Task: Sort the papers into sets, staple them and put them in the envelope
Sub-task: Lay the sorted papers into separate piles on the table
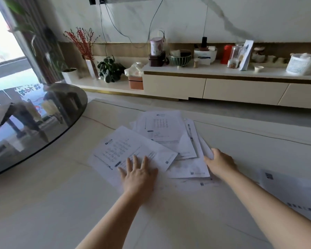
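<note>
Loose papers [162,137] are spread on the pale counter [43,203]. The left hand [138,175] is laid flat, its grip wide, on the nearest sheet. The papers' right edge is pinched by the right hand [221,163]. More sheets [291,191] lie right of that grip (partly blurred); a dark glass tabletop [34,123] overlaps the counter's left edge.

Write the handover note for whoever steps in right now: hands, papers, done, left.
Left hand: flat, fingers spread, pressing the nearest sheet of the loose pile.
Right hand: at the pile's right edge, fingers curled on the edges of the sheets there.
Papers: a jumbled, overlapping pile on the white table; more sheets lie under the right forearm.
Done: nothing visibly sorted or stapled.
Left: sort into sets, staple, fill the envelope. No stapler or envelope is recognisable in view.
</note>
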Action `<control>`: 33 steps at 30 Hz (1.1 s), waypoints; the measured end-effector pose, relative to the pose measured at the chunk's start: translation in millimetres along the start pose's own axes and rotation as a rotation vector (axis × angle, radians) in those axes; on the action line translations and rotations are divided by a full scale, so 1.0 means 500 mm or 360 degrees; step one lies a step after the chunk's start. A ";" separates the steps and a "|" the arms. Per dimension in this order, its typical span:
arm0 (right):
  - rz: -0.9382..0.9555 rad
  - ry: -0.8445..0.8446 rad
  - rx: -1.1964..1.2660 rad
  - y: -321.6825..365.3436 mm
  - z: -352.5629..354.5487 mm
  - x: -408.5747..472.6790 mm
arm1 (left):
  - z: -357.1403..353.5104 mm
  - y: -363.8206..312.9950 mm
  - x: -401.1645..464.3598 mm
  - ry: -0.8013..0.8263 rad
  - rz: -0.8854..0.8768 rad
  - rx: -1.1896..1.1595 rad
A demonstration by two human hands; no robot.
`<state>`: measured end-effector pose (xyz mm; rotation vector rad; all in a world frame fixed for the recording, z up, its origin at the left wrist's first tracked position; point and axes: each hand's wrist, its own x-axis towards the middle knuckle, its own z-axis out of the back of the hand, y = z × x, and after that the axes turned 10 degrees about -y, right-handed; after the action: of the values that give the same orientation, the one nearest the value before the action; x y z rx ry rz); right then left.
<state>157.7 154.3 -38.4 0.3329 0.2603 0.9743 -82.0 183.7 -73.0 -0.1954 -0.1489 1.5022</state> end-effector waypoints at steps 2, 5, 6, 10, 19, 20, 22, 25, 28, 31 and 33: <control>0.0056 -0.0074 -0.0181 0.012 -0.014 0.021 | -0.009 -0.003 0.024 -0.0016 -0.0089 0.0003; 0.0159 -0.0076 -0.0275 0.036 -0.034 0.047 | -0.010 -0.009 0.058 -0.0030 -0.0268 -0.0048; 0.0177 -0.0068 -0.0264 0.044 -0.039 0.055 | -0.009 -0.011 0.067 -0.0020 -0.0338 -0.0054; 0.0169 -0.0045 -0.0044 0.065 -0.039 0.075 | -0.013 -0.007 0.077 -0.0032 -0.0555 -0.0050; -0.0513 0.0162 0.0896 0.060 0.017 0.090 | -0.017 0.026 0.004 -0.0109 -0.0705 -0.0159; -0.0513 0.0245 0.0878 0.052 0.020 0.082 | -0.016 0.024 -0.007 -0.0098 -0.0710 -0.0168; -0.0476 0.0351 0.0875 0.042 0.028 0.048 | -0.013 0.015 -0.036 -0.0061 -0.0756 -0.0149; -0.0373 0.0399 0.0921 0.030 0.042 -0.018 | -0.009 -0.007 -0.100 0.0032 -0.0874 -0.0093; -0.0327 0.0411 0.0936 0.010 0.041 -0.091 | -0.006 -0.027 -0.177 0.0126 -0.0916 -0.0134; -0.0369 0.0310 0.0893 -0.033 0.031 -0.177 | 0.000 -0.038 -0.259 0.0208 -0.0877 -0.0285; -0.0411 0.0306 0.0983 -0.067 0.039 -0.233 | 0.012 -0.031 -0.310 0.0174 -0.0725 -0.0319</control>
<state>127.5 35.8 -25.4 0.7494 0.7663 0.6519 -78.3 28.5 -60.1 -0.3774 -0.2393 1.0199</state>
